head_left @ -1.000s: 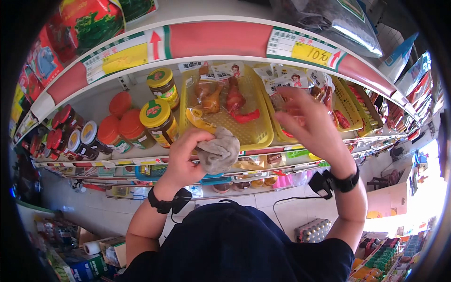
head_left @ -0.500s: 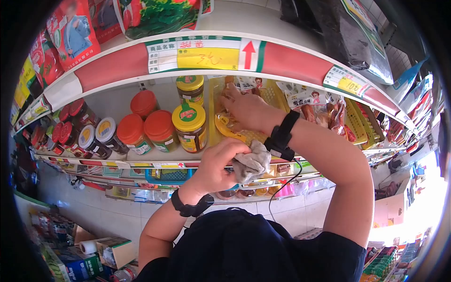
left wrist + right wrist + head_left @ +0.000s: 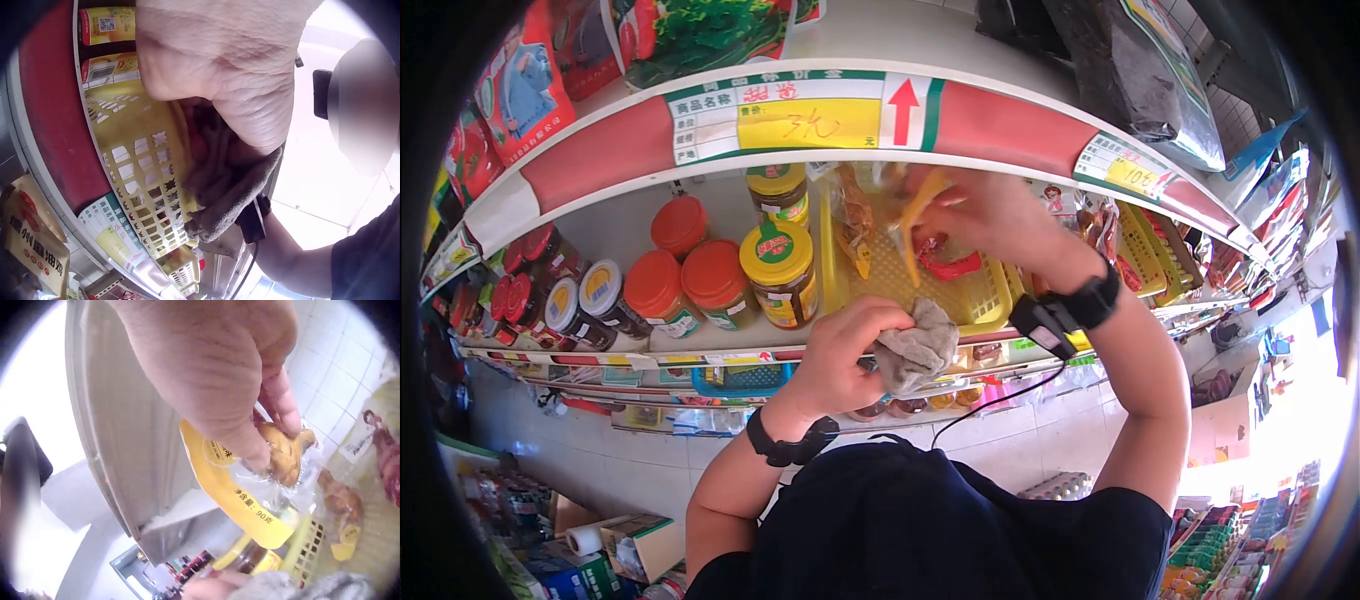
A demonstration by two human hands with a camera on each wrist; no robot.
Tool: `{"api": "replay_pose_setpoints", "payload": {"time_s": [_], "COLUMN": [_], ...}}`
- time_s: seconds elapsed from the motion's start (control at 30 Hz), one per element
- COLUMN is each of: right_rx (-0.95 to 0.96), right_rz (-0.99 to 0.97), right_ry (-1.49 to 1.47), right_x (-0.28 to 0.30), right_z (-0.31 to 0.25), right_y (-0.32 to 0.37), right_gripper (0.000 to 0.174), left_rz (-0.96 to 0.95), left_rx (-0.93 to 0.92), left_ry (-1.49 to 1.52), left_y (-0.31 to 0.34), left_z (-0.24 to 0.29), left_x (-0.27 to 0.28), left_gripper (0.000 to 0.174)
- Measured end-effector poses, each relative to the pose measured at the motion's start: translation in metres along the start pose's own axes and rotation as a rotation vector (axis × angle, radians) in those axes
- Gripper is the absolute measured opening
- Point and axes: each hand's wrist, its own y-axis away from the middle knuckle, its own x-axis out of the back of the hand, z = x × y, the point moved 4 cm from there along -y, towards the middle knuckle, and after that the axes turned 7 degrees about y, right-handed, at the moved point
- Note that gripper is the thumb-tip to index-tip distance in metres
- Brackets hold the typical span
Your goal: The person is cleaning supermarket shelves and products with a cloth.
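Note:
My left hand point(image 3: 840, 360) holds a crumpled grey cloth point(image 3: 916, 348) in front of a yellow basket point(image 3: 990, 308); in the left wrist view the cloth point(image 3: 234, 200) hangs from the curled fingers. Over the basket, my right hand point(image 3: 990, 215) grips a packaged drumstick. The right wrist view shows that drumstick point(image 3: 282, 453) in clear plastic with a yellow label, pinched between the thumb and fingers of the right hand point(image 3: 219, 381). Another packaged drumstick point(image 3: 855, 215) lies at the basket's left side, and a red package point(image 3: 948, 262) lies near its middle.
Jars with yellow lids point(image 3: 778, 255) and orange lids point(image 3: 654, 285) stand left of the basket. Above runs the red shelf edge with a price label point(image 3: 800, 115). A second yellow basket point(image 3: 1145, 265) is on the right. Lower shelves hold a blue basket point(image 3: 745, 380).
The right hand has come from the right-hand basket to the left one and lifted a packaged drumstick. The left hand, still with the cloth, has shifted slightly. The view has turned a little.

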Motion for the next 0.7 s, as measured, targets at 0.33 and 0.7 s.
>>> {"api": "replay_pose_setpoints", "payload": {"time_s": [0.33, 0.7], "right_rx": [0.003, -0.083], "right_rz": [0.142, -0.062], "right_ry": [1.149, 0.958], "right_x": [0.101, 0.056], "right_z": [0.045, 0.073], "right_y": [0.105, 0.099], "right_gripper": [0.041, 0.054], "left_rz": [0.021, 0.059], "left_rx": [-0.011, -0.049], "left_ry": [-0.042, -0.068], "left_y": [-0.001, -0.003], "left_z": [0.002, 0.004], "left_x": [-0.003, -0.004], "left_gripper": [0.044, 0.042]}}
